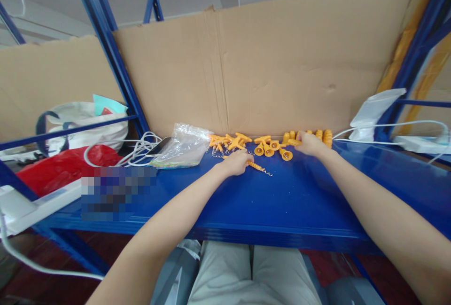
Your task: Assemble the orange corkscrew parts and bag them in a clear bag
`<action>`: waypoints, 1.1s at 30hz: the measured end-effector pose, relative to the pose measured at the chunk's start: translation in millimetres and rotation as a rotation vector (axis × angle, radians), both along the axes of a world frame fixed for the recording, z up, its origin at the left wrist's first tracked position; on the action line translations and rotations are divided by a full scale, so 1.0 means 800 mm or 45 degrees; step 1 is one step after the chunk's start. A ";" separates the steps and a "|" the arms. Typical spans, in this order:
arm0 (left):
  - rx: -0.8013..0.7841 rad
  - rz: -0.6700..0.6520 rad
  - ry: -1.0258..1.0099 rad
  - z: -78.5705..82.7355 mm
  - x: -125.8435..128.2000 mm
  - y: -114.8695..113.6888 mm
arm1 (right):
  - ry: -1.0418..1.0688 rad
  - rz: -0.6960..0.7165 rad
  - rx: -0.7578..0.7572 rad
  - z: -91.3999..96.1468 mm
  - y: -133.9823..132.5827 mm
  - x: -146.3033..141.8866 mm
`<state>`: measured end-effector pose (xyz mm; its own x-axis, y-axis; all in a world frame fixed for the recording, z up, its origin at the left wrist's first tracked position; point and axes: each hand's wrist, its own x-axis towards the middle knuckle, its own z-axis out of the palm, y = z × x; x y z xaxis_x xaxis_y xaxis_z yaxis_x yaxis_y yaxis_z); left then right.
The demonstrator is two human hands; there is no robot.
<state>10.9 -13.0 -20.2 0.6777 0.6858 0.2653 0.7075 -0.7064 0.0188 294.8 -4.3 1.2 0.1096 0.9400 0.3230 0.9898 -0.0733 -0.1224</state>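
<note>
Several small orange plastic parts [268, 145] lie in a row along the back of a blue shelf [282, 201], against a cardboard wall. My left hand [237, 161] is closed on an orange threaded piece with a metal spiral tip [259, 168] that lies on the shelf. Further right, my right hand [310, 144] rests among the parts, its fingers pinching one orange piece [294, 142]. A stack of orange ribbed parts [326, 136] sits just right of that hand.
A clear plastic bag [183, 147] lies left of the parts, beside a phone [158, 146] and white cables [137, 147]. Further left are a red bag [66, 166], a white bag [84, 124] and a white power strip [38, 201]. Another white power strip [419, 144] sits at right. Blue rack posts [112, 56] frame the shelf.
</note>
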 end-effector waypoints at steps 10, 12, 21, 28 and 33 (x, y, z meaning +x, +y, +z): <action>0.265 0.371 -0.365 0.016 -0.003 -0.005 | 0.187 0.548 0.334 0.006 -0.010 -0.037; 0.288 0.422 -0.373 0.017 -0.005 -0.004 | 0.182 0.683 0.333 0.006 -0.013 -0.047; 0.216 0.563 -0.264 0.019 -0.008 -0.006 | 0.156 0.882 0.340 -0.010 -0.004 -0.053; 0.209 0.568 -0.225 0.015 -0.011 -0.002 | 0.132 0.857 0.342 -0.016 0.000 -0.048; 0.183 0.542 -0.197 0.014 -0.005 -0.005 | 0.122 0.902 0.346 -0.017 -0.003 -0.055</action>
